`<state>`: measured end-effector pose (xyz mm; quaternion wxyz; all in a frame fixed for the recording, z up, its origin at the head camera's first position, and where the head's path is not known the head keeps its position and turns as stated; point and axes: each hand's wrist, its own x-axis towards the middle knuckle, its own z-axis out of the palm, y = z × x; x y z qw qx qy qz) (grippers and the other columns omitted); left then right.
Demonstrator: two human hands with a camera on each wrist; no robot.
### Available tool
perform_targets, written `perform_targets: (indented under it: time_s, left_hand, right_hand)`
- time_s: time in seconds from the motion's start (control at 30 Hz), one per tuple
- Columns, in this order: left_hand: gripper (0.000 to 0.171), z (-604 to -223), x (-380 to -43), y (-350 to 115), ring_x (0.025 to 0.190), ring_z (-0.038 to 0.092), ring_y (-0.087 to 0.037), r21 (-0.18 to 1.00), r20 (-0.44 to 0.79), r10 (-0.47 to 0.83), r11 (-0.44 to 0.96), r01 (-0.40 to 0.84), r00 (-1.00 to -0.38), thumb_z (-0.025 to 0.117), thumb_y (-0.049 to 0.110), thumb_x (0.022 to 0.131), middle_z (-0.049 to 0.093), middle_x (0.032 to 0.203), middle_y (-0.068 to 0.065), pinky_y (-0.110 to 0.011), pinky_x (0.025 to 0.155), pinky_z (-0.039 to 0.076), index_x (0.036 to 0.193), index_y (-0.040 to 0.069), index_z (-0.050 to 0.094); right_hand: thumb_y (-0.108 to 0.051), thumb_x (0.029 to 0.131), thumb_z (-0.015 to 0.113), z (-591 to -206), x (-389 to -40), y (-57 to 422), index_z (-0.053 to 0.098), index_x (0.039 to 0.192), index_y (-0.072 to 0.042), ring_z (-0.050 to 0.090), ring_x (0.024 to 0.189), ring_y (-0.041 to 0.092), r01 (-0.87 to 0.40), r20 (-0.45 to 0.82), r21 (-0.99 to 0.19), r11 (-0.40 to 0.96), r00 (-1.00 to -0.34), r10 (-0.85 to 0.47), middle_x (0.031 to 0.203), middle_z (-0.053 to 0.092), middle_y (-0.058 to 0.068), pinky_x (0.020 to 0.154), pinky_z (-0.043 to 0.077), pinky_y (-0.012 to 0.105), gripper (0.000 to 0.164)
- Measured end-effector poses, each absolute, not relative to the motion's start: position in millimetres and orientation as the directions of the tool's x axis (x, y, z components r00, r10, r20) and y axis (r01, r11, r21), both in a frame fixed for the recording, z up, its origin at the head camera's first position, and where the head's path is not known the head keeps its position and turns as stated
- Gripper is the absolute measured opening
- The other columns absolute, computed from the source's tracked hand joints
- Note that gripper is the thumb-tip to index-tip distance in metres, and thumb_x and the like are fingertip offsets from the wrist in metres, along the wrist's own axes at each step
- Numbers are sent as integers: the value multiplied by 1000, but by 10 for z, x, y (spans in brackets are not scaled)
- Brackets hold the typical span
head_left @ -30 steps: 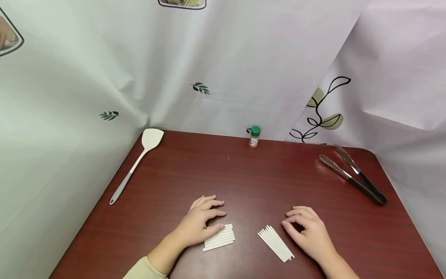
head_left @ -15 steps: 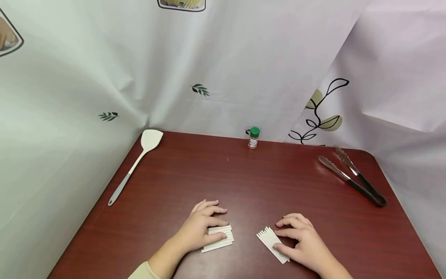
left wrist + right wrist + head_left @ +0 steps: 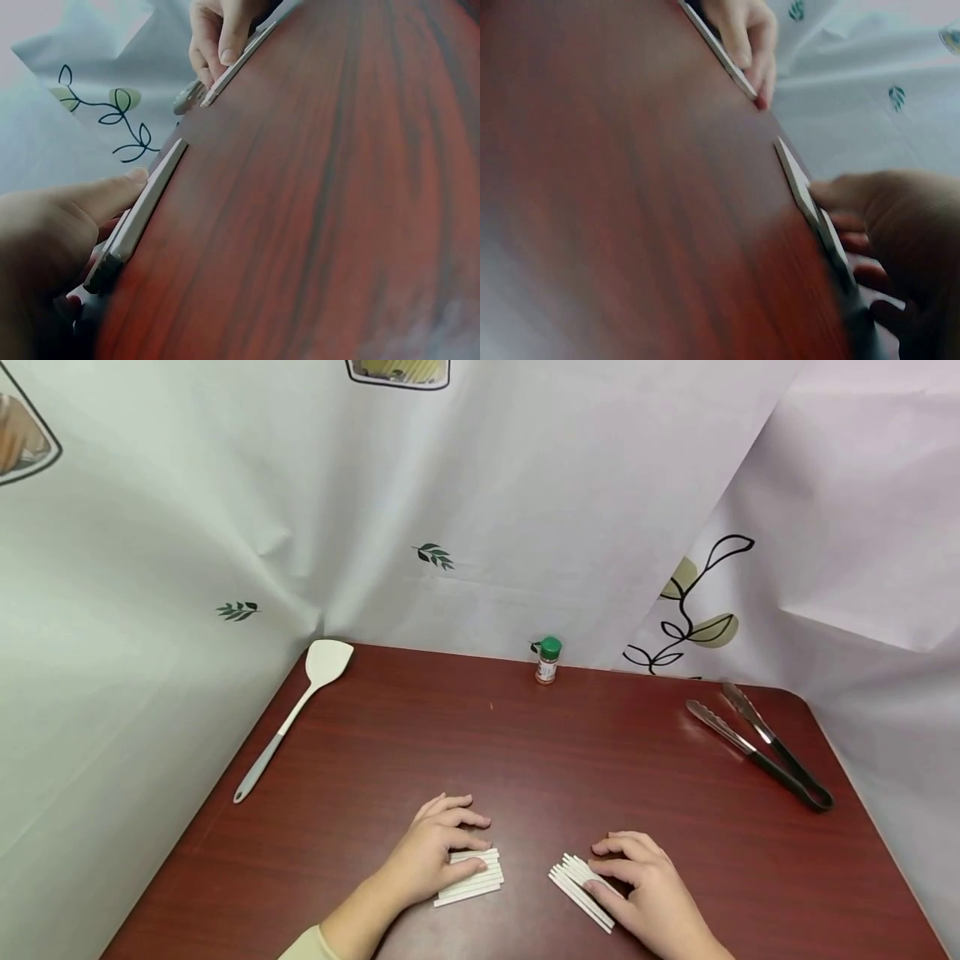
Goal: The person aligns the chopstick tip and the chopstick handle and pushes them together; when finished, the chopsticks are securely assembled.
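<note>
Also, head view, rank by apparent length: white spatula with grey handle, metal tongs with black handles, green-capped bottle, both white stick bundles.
1. White spatula, metal tongs: too close to rank.
2. Left stick bundle, right stick bundle: alike, both partly covered.
3. Green-capped bottle: smallest, though farther from the camera.

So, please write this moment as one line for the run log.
left grip: touching left white sticks | right grip: touching right white sticks | spatula: left side | green-capped bottle: upright, back edge | tongs: right side
</note>
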<state>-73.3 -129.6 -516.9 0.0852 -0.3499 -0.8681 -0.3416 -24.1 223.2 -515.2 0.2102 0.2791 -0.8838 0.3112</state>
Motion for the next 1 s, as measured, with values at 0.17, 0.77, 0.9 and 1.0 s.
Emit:
perform_targets:
  time_s: [0.17,0.77,0.9,1.0]
  left_hand:
    - [18,-5136,-719,-1265,137,58,-30,614,337,507,520,593,-794,94,22,78,75,121,12,-63,118,32,95,24,85]
    - [11,-5160,-805,-1314,106,73,-18,723,428,399,387,572,-811,87,14,89,75,99,16,-48,102,53,91,22,79]
    - [4,-5183,-872,-1327,87,71,-7,737,469,341,356,574,-814,84,20,95,74,95,14,-25,76,57,93,19,80]
    - [5,-5198,-942,-1313,83,69,-5,717,497,318,373,588,-807,83,22,96,75,93,14,-21,73,56,95,18,81]
  right_hand:
    - [-9,66,98,-5133,-206,2140,84,90,-23,67,112,29,-555,526,-502,663,-805,-275,108,73,-10,110,29,11,31]
    - [-4,84,88,-5159,-326,2180,75,96,-28,63,90,5,-405,485,-585,703,-869,-98,96,68,-18,81,45,15,30]
    - [8,87,80,-5138,-478,2288,79,114,-13,66,86,6,-439,519,-582,685,-849,-103,99,73,-9,78,47,14,34]
    - [13,89,76,-5135,-619,2351,78,122,-6,66,87,8,-500,557,-574,649,-819,-137,102,74,-3,80,46,14,38]
